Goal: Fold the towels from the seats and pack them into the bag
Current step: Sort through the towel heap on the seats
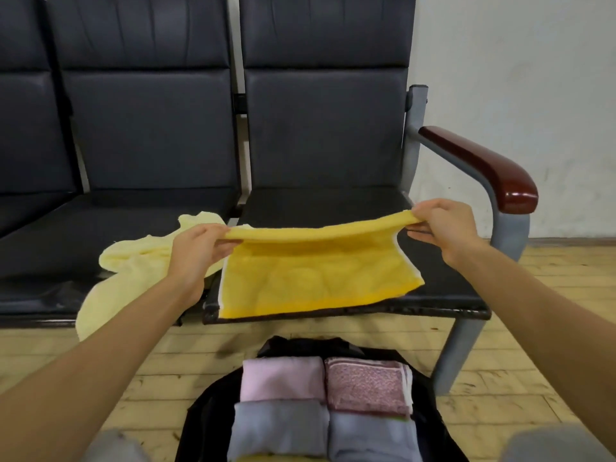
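A bright yellow towel [316, 278] lies on the right-hand dark seat [443, 288], its far edge lifted off the cushion. My left hand [196, 248] pinches the lifted edge's left corner and my right hand [446, 225] pinches its right corner, so the edge is stretched between them. A pale yellow towel [133, 265] lies crumpled on the middle seat and hangs over its front edge. On the floor below me, an open black bag [206, 415] holds several folded towels: a light pink one [283, 378], a darker pink one [366, 385] and two grey ones [280, 428].
A row of dark padded seats [150, 128] stands against a white wall. The right seat has a red-brown armrest [483, 165] on a grey metal leg [460, 351]. The floor is pale wooden boards [500, 378].
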Motion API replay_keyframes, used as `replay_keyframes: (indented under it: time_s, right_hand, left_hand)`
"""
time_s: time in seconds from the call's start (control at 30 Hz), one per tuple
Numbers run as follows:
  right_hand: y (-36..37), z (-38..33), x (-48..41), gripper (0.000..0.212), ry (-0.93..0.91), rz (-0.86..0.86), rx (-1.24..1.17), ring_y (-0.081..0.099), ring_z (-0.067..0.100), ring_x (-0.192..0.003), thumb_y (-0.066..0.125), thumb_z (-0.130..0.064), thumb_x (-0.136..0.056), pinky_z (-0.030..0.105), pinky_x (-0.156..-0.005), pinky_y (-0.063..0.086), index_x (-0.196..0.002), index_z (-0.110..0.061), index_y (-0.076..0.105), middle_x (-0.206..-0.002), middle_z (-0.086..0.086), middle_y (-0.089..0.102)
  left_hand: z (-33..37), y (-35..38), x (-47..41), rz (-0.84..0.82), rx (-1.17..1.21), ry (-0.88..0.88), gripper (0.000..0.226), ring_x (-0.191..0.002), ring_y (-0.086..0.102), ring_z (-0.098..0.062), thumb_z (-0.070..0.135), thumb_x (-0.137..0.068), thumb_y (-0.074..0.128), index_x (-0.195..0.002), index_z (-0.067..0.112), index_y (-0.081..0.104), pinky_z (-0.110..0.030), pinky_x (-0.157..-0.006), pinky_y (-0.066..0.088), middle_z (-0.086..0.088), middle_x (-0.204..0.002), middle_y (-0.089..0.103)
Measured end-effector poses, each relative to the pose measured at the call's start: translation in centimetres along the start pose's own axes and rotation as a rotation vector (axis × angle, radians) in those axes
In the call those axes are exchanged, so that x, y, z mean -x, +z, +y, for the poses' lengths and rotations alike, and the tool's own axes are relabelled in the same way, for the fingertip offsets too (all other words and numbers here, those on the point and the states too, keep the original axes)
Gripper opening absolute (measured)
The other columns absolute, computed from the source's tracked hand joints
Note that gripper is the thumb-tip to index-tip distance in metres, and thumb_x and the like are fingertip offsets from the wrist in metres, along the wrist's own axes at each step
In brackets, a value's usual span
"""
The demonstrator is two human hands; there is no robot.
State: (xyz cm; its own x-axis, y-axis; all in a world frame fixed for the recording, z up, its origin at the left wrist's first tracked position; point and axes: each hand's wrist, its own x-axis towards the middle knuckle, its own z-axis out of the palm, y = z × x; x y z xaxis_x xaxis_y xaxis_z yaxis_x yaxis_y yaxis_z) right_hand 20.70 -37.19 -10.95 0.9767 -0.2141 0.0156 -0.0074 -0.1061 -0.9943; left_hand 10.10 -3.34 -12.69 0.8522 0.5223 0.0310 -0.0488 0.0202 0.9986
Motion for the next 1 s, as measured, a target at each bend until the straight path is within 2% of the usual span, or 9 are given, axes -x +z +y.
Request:
replay_keyframes:
  time_s: [0.23, 0.37, 0.43, 0.5, 0.57, 0.67, 0.77, 0.9, 1.0]
  right_hand:
    - [-1.9, 2.3, 4.0, 0.006, -0.042, -0.033, 0.285, 0.068, 0.02, -0.069, 0.063, -0.006, -0.091, 0.024, -0.055, 0.057, -0.094, -0.008, 0.067, -0.088, 0.013, 0.07]
    - [-2.2, 5.2, 4.0, 0.025, 0.02, -0.095, 0.606, 0.059, 0.025, -0.067, 0.063, -0.007, -0.086, 0.034, -0.059, 0.048, -0.107, 0.007, 0.063, -0.076, 0.013, 0.06]
    - [-2.0, 5.2, 4.1, 0.019, 0.013, -0.105, 0.727, 0.051, 0.025, -0.063, 0.063, -0.012, -0.087, 0.033, -0.058, 0.039, -0.082, 0.007, 0.064, -0.065, 0.011, 0.049]
    - [-1.6, 5.2, 4.0, 0.041, 0.013, -0.108, 0.778, 0.041, 0.019, -0.054, 0.061, -0.021, -0.091, 0.03, -0.054, 0.031, -0.056, -0.009, 0.046, -0.053, 0.005, 0.038]
    - [-1.2, 5.2, 4.0, 0.049, 0.034, -0.125, 0.806, 0.035, 0.018, -0.05, 0.059, -0.028, -0.094, 0.03, -0.05, 0.026, -0.055, -0.013, 0.034, -0.05, 0.001, 0.032]
    - [-0.5, 5.7, 3.7, 0.046, 0.081, -0.131, 0.788, 0.034, 0.017, -0.053, 0.062, -0.028, -0.092, 0.031, -0.053, 0.026, -0.058, -0.014, 0.035, -0.053, 0.002, 0.031]
    - [0.1, 6.0, 3.5, 0.041, 0.097, -0.139, 0.695, 0.033, 0.017, -0.057, 0.062, -0.022, -0.092, 0.032, -0.055, 0.024, -0.061, -0.013, 0.036, -0.059, 0.003, 0.03]
    - [0.9, 5.4, 3.7, 0.024, 0.05, -0.187, 0.634, 0.05, 0.021, -0.081, 0.052, -0.026, -0.098, 0.035, -0.07, 0.038, -0.094, -0.003, 0.057, -0.09, 0.011, 0.053]
    - [0.8, 4.8, 3.9, 0.017, 0.113, -0.185, 0.445, 0.053, 0.023, -0.096, 0.054, -0.023, -0.099, 0.042, -0.085, 0.047, -0.105, -0.007, 0.05, -0.106, 0.01, 0.055]
  left_hand:
    - [-2.4, -2.8, 2.8, -0.136, -0.339, -0.07, 0.017, -0.079, 0.074, -0.022, 0.003, -0.092, 0.054, -0.098, 0.011, 0.068, -0.038, -0.09, 0.055, -0.006, -0.099, 0.067]
    - [-3.7, -3.7, 2.8, -0.341, -0.61, -0.238, 0.031, -0.077, 0.071, -0.023, 0.007, -0.091, 0.061, -0.12, 0.016, 0.053, -0.032, -0.072, 0.056, -0.019, -0.097, 0.063]
    - [-4.3, -3.7, 2.2, -0.264, -0.691, -0.226, 0.038, -0.081, 0.064, -0.023, 0.018, -0.093, 0.062, -0.127, 0.015, 0.045, -0.034, -0.07, 0.052, -0.013, -0.102, 0.06]
    - [-4.9, -3.6, 1.4, -0.17, -0.752, -0.168, 0.041, -0.081, 0.058, -0.022, 0.028, -0.094, 0.06, -0.127, 0.011, 0.044, -0.035, -0.068, 0.048, -0.006, -0.095, 0.057]
    - [-5.2, -3.3, 1.1, -0.169, -0.835, -0.141, 0.03, -0.072, 0.051, -0.022, 0.036, -0.094, 0.059, -0.101, 0.008, 0.052, -0.033, -0.064, 0.039, -0.008, -0.084, 0.053]
    - [-5.9, -2.9, 0.6, -0.153, -0.907, -0.175, 0.044, -0.09, 0.053, -0.035, 0.047, -0.087, 0.065, -0.07, 0.014, 0.042, -0.039, -0.079, 0.046, -0.019, -0.096, 0.047]
    - [-6.1, -2.3, 0.2, -0.135, -0.978, -0.179, 0.043, -0.111, 0.05, -0.041, 0.05, -0.084, 0.066, -0.093, 0.009, 0.054, -0.048, -0.093, 0.047, -0.021, -0.115, 0.051]
    - [-6.0, -0.7, 0.4, -0.133, -0.788, -0.133, 0.031, -0.101, 0.054, -0.033, 0.029, -0.094, 0.057, -0.11, 0.004, 0.047, -0.038, -0.072, 0.047, -0.016, -0.11, 0.055]
    - [-5.7, 0.2, 0.6, -0.094, -0.556, -0.129, 0.019, -0.093, 0.054, -0.026, 0.018, -0.097, 0.049, -0.111, 0.005, 0.046, -0.031, -0.064, 0.042, -0.009, -0.103, 0.054]
